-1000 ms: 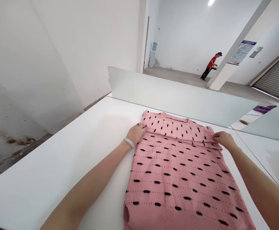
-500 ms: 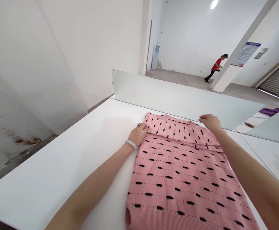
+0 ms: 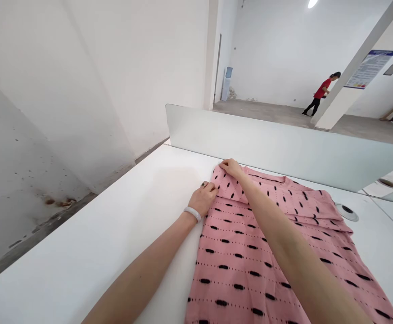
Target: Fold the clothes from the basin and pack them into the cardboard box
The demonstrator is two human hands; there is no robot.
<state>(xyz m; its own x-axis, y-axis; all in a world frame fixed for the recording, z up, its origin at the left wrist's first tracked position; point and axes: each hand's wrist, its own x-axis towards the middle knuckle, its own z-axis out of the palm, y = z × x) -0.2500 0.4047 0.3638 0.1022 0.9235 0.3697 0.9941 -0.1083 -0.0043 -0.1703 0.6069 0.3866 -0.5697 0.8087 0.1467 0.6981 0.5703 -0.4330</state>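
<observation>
A pink knit sweater [image 3: 237, 252] with rows of black dashes lies flat, its sleeves folded across the top below the neckline. My left hand [image 3: 203, 198], with a ring and a pale bangle, is closed on the sweater's left edge where the folded sleeve ends. Just beyond it, my right hand [image 3: 230, 167] pinches the knit at the left shoulder corner. My right forearm crosses above the sweater and hides part of its middle.
The sweater rests on a white table [image 3: 142, 202] with a frosted divider [image 3: 250, 139] along its back. A round cable grommet [image 3: 347, 211] sits right of the sweater. Beyond the divider, a person in a red top [image 3: 322, 87] bends near a pillar [image 3: 345, 99].
My right hand has swung left across the sweater, from beside its right shoulder to the left shoulder corner. My left hand stays at the left edge. The view has shifted slightly.
</observation>
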